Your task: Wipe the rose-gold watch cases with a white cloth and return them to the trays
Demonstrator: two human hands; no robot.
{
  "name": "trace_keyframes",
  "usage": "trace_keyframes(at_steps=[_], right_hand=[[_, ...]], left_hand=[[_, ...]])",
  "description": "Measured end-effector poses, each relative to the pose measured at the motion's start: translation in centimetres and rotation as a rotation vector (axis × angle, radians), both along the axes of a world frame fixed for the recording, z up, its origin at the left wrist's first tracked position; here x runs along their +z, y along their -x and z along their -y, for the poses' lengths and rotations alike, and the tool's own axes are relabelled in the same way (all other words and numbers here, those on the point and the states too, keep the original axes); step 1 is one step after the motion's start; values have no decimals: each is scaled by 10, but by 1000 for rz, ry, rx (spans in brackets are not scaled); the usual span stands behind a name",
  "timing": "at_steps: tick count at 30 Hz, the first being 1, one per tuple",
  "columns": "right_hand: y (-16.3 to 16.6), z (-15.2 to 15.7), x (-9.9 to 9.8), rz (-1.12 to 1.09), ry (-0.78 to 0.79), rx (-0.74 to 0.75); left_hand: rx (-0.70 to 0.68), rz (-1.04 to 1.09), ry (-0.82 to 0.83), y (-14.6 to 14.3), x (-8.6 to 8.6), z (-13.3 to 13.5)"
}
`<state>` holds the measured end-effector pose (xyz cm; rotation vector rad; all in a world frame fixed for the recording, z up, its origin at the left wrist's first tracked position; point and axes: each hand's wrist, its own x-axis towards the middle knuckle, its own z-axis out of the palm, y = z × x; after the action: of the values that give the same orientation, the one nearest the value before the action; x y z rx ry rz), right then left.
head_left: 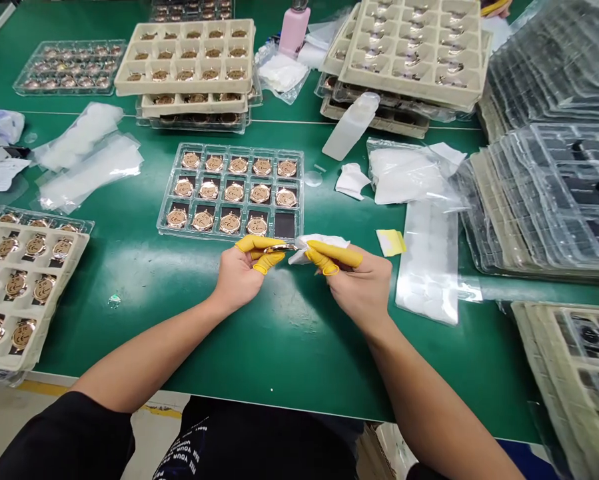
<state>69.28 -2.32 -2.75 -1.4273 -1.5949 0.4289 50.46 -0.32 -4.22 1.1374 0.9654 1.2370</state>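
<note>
My left hand (242, 277) and my right hand (356, 283) meet in front of me, with yellow finger cots on their thumbs and forefingers. The left thumb and forefinger pinch a rose-gold watch case (280, 248), seen edge-on. My right fingers hold a white cloth (319, 245) against its right side. Just beyond my hands lies a clear plastic tray (229, 147) holding several rose-gold watch cases in rows, with one dark compartment bare at its near right corner.
Beige pulp trays of watch cases (184, 57) stand stacked at the back and left. Tall stacks of clear trays (544, 193) fill the right side. Plastic bags (419, 175) and a pink bottle (294, 30) lie on the green bench mat (299, 347).
</note>
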Motion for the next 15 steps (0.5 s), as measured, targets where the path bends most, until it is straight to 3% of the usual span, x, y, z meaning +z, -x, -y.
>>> trace_keyframes(at_steps=[4, 7, 10, 12, 15], right_hand=[[11, 3, -1, -256, -21, 97], [13, 5, -6, -164, -126, 143], [8, 4, -10, 68, -227, 149], [2, 0, -9, 285, -250, 97], [-5, -6, -4, 433, -211, -46]], left_hand=[[-97, -31, -56, 0, -5, 1], [-52, -277, -249, 3, -5, 3], [-2, -500, -413, 6, -2, 7], [7, -540, -388, 7, -1, 7], [-2, -405, -145, 5, -2, 4]])
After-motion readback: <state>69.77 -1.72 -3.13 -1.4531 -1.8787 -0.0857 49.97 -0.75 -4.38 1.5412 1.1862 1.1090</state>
